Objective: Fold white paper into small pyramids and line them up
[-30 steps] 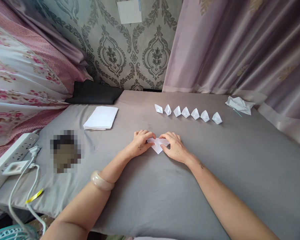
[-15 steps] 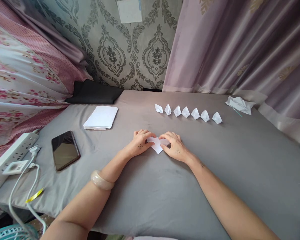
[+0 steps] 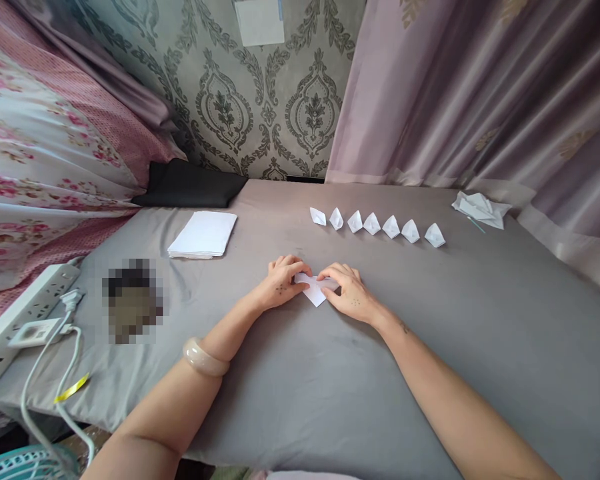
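Between my two hands a small folded sheet of white paper point(image 3: 317, 293) lies on the grey cloth, its pointed corner toward me. My left hand point(image 3: 284, 283) pinches its left side, thumb and forefinger closed on the edge. On the other side my right hand point(image 3: 347, 289) grips the right edge in the same way. Fingers partly cover both sides of the paper. Beyond the hands, several small folded paper boats point(image 3: 372, 223) stand in a row.
A stack of white paper point(image 3: 203, 235) lies left of the row, with a black cloth point(image 3: 190, 185) behind it. A blurred-out dark object point(image 3: 133, 300) and a power strip point(image 3: 35, 307) with cables are at left. Crumpled white paper point(image 3: 480, 208) sits far right.
Both hands keep their hold on the folded paper in nearly the same place. The phone at left is now blurred out.
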A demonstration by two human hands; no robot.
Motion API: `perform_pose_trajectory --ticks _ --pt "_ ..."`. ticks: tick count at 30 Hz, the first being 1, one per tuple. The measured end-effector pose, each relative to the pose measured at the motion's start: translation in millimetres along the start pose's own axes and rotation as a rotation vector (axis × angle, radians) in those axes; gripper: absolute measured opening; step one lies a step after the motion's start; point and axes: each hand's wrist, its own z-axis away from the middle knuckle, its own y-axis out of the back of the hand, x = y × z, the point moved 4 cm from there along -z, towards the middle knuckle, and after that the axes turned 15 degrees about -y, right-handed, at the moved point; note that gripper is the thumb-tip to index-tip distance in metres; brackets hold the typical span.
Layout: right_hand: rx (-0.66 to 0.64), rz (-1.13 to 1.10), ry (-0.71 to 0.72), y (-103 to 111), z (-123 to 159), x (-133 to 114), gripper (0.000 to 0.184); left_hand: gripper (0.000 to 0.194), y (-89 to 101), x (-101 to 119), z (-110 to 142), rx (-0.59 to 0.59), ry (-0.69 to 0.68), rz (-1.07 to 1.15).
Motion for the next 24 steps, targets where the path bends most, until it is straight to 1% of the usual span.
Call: perform_pose_trajectory --ticks 5,10,12,15,17,20,22,24 --pt "-0.001 -0.004 0.001 1.0 0.7 -1.1 0.019 0.021 0.8 0.5 -0.1 0.015 -0.03 -0.007" --pt "-0.012 0.001 0.003 1.0 0.4 -2.0 0.017 0.014 -1.3 -4.8 0.0 -0.008 -0.011 -0.006" --pt "0.0 0.005 -0.006 0.6 -0.4 -0.5 0.02 0.012 -1.7 -6.0 -0.2 -0.006 -0.014 0.001" --pt "0.06 0.027 -0.032 1.1 -1.7 3.0 0.029 0.009 -1.7 -6.2 -0.5 0.005 -0.019 -0.008" --pt "0.097 0.055 -0.035 1.5 -1.7 3.8 0.025 0.008 -1.5 -5.1 -0.6 0.018 -0.026 -0.033" --pt "0.121 0.098 -0.019 1.1 -0.8 1.9 0.01 0.008 -1.2 -1.9 -0.5 0.034 -0.065 -0.11" --pt "0.12 0.114 -0.014 0.2 -0.8 0.2 0.007 0.011 -1.6 0.1 -0.4 0.032 -0.104 -0.163" --pt "0.097 0.111 -0.022 -1.4 -2.0 -0.2 0.006 0.013 -3.0 0.5 -0.5 0.008 -0.129 -0.168"
